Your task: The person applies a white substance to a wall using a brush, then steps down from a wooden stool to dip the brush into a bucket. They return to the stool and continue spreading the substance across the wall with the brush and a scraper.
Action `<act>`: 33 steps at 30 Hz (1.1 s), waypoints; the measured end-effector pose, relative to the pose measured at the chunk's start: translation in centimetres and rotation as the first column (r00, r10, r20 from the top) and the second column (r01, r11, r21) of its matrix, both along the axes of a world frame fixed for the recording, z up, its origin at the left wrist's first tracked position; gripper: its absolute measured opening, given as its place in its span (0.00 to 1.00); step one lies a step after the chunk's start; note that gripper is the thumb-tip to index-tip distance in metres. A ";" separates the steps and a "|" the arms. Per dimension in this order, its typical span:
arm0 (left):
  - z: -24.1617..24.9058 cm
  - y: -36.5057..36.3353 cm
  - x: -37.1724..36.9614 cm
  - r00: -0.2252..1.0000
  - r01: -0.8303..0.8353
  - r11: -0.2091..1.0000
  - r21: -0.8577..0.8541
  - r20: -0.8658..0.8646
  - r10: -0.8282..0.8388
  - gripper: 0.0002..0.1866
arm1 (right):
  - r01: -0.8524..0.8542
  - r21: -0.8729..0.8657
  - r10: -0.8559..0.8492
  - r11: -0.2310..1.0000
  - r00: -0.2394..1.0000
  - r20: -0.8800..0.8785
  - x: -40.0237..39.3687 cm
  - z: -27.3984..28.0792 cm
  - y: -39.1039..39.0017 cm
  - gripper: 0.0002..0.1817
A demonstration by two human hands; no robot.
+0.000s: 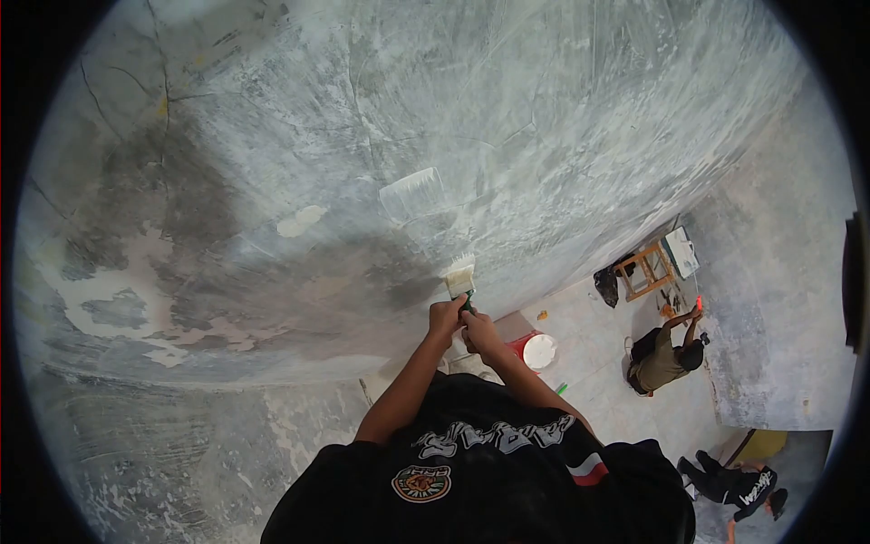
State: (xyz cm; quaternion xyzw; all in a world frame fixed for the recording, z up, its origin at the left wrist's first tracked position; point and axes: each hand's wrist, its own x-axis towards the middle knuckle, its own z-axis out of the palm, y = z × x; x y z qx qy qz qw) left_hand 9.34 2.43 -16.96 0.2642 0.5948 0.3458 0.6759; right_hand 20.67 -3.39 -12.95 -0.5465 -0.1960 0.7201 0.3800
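A wide paintbrush (460,276) with pale bristles and a dark green handle touches the grey wall (562,109), bristles upward. My left hand (446,316) is closed around its handle near the ferrule, thumb along the handle. Just below and to the right, my right hand (480,333) is also closed at the handle's lower part; the grip there is partly hidden. Fresh white streaks show at the bristle tips. Higher on the wall are a brushed white patch (413,194) and a smaller white blob (301,220).
Right of my hands, a red bucket (520,346) with a white top stands on the floor. A wooden stool (645,272) and black plastic bag (606,287) are farther off. One person (662,363) crouches by the right wall; another person (739,485) is at lower right.
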 end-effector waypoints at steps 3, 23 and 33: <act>9.3 -1.1 -1.1 0.998 -0.034 0.973 0.230 0.065 0.019 0.17 | -0.040 0.134 0.034 0.990 0.998 0.045 -0.6 8.1 -0.7 0.16; 13.0 -0.8 -0.6 0.965 0.062 0.763 0.643 -0.235 0.119 0.22 | 0.013 0.494 -0.165 0.869 0.950 0.265 -1.8 5.8 -0.3 0.23; -13.0 1.9 1.6 0.905 0.172 0.985 -0.018 -0.391 -0.165 0.20 | -0.039 0.182 -0.095 0.982 0.739 0.667 -0.6 -18.5 0.4 0.33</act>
